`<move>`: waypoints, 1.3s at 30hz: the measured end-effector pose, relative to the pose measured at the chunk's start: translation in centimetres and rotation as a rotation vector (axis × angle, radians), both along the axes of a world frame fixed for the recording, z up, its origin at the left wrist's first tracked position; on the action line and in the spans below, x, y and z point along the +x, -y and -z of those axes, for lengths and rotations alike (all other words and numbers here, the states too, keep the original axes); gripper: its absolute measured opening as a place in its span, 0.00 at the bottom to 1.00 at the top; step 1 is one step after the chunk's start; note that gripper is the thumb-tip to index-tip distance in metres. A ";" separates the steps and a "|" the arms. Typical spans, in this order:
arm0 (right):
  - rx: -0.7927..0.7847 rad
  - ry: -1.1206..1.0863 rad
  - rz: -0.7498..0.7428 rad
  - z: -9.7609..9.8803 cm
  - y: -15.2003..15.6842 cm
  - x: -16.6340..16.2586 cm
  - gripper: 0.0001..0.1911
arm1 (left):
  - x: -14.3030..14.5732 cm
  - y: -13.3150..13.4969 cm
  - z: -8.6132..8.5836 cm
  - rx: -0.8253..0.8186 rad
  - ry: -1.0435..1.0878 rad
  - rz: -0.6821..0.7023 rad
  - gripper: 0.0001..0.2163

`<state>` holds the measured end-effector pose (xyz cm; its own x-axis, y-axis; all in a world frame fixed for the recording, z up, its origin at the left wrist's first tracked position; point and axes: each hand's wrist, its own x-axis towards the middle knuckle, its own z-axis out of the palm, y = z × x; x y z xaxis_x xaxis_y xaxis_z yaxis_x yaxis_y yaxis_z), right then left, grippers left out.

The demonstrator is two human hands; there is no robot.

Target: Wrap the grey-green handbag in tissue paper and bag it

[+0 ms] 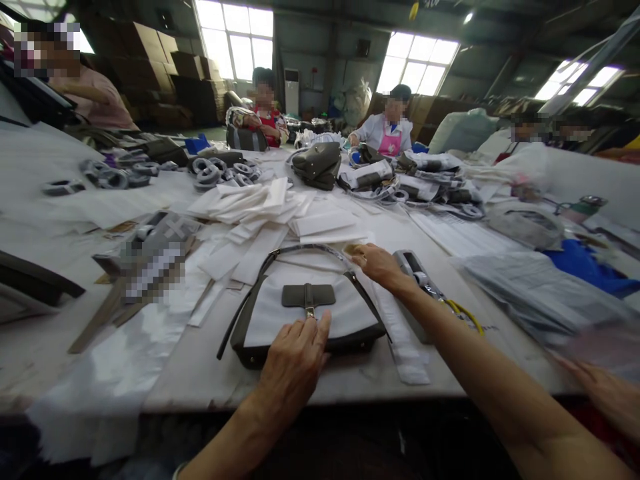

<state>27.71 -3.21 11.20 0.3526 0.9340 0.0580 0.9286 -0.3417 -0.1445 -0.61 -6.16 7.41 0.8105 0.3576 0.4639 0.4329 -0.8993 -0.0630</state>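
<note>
A worker's left hand [296,352] lies palm down over the front of a handbag [270,310], wrist low and fingers stretched to its metal clasp [310,311], loose rather than clenched. The right arm slants across to the handbag's upper right, its hand [375,261] bent at the strap [305,249], though whether it grips cannot be told. The handbag rests on a white table [200,373], with loose paper [327,230] just beyond it.

Gap L of bag [295,295]; papers [260,207] blk beyond.
</note>
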 end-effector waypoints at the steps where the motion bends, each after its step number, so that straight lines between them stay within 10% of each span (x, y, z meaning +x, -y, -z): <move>1: -0.044 0.030 0.028 0.7 -0.7 0.9 0.19 | 0.3 0.1 0.0 0.003 -0.020 -0.015 0.22; 7: -0.176 0.016 0.058 5.2 -3.3 3.2 0.21 | 0.8 0.5 0.2 0.048 -0.091 0.028 0.14; 13: -0.142 -0.054 0.045 4.0 -3.4 4.2 0.20 | 1.1 0.8 0.8 0.116 -0.041 0.059 0.13; 22: 0.338 -0.215 -0.086 -0.5 10.2 0.5 0.06 | -0.1 0.7 5.5 0.042 0.204 0.099 0.20; 30: -0.014 -0.385 -0.082 2.9 20.3 -3.8 0.10 | -0.4 1.3 6.4 -0.043 0.171 0.066 0.20; 39: -0.031 -0.412 -0.236 6.0 20.5 -2.1 0.09 | -0.4 2.0 6.2 0.051 0.149 -0.082 0.22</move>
